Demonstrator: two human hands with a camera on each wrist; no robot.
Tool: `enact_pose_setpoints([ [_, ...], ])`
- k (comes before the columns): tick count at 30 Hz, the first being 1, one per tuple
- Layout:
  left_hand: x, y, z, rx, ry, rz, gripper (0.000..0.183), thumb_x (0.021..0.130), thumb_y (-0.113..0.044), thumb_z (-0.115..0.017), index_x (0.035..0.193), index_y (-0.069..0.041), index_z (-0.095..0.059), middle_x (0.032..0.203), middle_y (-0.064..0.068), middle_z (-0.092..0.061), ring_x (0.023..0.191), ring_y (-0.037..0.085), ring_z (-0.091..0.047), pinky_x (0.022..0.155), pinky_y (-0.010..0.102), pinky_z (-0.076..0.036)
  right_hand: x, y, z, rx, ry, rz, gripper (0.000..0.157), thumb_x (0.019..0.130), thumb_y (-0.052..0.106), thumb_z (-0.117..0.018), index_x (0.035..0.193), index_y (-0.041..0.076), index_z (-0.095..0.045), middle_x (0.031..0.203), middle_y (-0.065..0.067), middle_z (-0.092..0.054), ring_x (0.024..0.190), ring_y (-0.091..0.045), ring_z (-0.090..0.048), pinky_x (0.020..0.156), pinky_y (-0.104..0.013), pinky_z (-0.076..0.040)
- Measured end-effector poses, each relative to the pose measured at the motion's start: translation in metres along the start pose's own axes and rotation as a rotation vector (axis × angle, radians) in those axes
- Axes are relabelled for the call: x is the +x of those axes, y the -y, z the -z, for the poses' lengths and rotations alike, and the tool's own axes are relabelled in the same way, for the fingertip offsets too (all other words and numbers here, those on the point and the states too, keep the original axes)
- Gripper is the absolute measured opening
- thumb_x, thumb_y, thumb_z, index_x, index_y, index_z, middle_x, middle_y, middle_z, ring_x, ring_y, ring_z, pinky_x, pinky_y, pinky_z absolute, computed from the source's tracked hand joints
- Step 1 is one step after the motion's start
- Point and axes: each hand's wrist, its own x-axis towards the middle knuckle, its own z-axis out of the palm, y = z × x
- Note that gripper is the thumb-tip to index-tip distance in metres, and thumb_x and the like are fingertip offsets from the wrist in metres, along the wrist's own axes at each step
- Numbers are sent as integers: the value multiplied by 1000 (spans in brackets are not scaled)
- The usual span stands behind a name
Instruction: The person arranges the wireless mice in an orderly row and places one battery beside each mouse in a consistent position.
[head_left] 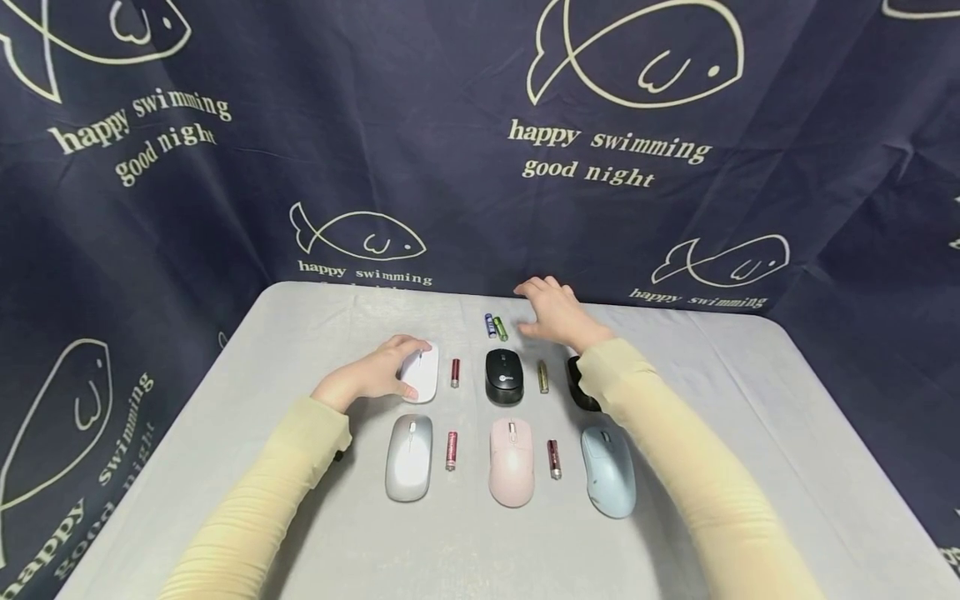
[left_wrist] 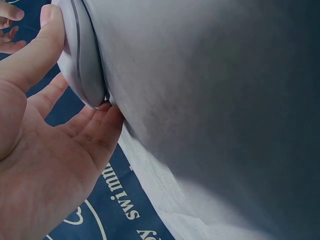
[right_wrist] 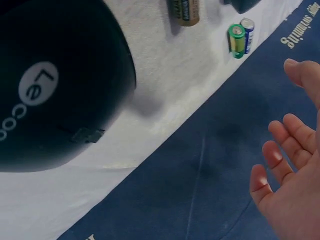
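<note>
My left hand grips a white mouse at the back left of the table, thumb on its near end and fingers at its far end. The left wrist view shows the side of this mouse between the thumb and the fingers of the left hand. At the back edge, my right hand is held in the air with fingers spread, holding nothing. Just left of it lie a blue battery and a green battery. In the right wrist view, the right hand has bent, parted fingers.
A black mouse, a silver mouse, a pink mouse and a blue mouse stand in rows. Another black mouse is partly behind the right sleeve. Between them lie red batteries and a gold battery.
</note>
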Motion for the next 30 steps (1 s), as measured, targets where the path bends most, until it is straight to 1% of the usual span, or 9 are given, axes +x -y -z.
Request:
enact_pose_setpoints([
  [7,0,0,1,3,-1,-1,79,72,-15,-79,140,-7,-39,144,23,-32,132,40,-33,110,56,-27,8,-6,-9,0,32,-34,61,76,30,-74,129,6,-53,130,-9,-53,116,-30,-43,85,-46,-40],
  [13,-2,-1,2,8,2,5,79,73,-15,-79,140,-7,-39,144,23,-32,132,40,-33,110,57,-27,12,-8,-14,16,53,-51,62,75,30,-75,128,5,-54,128,-11,-54,115,-32,-44,83,-46,-40],
  [18,-1,-1,2,1,2,3,79,73,-16,-78,140,-7,-38,144,23,-32,133,40,-32,110,58,-27,16,-10,-19,14,78,-76,65,75,32,-76,130,7,-54,131,-11,-53,118,-31,-43,86,-47,-41],
  [24,0,0,1,0,-2,-3,79,72,-15,-79,140,-7,-39,144,22,-33,132,40,-33,110,58,-27,19,-10,-27,10,117,-81,66,75,32,-76,131,7,-53,133,-10,-52,118,-31,-44,87,-46,-41],
  [30,0,0,1,0,-2,-6,79,73,-15,-78,140,-7,-39,143,23,-33,132,41,-33,109,59,-27,21,-6,-33,6,141,-75,67,75,30,-76,133,7,-51,134,-10,-51,117,-30,-44,88,-46,-41],
])
